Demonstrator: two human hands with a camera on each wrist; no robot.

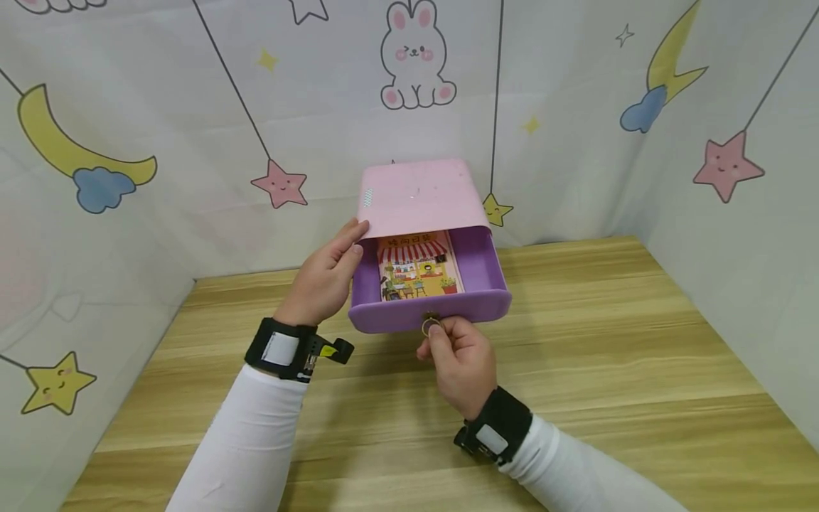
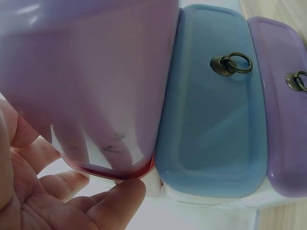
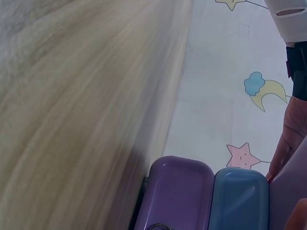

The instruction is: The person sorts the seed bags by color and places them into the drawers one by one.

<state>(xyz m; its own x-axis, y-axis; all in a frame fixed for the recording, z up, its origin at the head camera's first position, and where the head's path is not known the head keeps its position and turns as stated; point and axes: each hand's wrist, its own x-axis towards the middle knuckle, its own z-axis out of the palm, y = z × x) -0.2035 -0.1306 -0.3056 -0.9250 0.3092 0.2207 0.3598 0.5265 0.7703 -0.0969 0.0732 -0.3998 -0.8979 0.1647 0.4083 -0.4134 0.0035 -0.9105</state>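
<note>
A small cabinet with a pink top (image 1: pixel 422 195) stands at the back of the table. Its purple top drawer (image 1: pixel 377 318) is pulled out, and a booklet (image 1: pixel 425 274) with a striped shop awning on its cover lies inside. My left hand (image 1: pixel 316 284) rests along the cabinet's left side near the front edge, fingers pointing backward. With thumb and fingers, my right hand (image 1: pixel 466 366) pinches the ring pull (image 1: pixel 430 327) on the drawer front. In the left wrist view, a blue drawer (image 2: pixel 211 129) and a lower purple drawer (image 2: pixel 285 129) sit closed beneath, each with a brass ring.
A wood-grain table (image 1: pixel 608 355) spreads around the cabinet. Behind it and on both sides hangs a pale cloth (image 1: pixel 563 142) printed with stars, moons and a rabbit, close to the cabinet's back. Black straps with cameras (image 1: pixel 281 350) circle both wrists.
</note>
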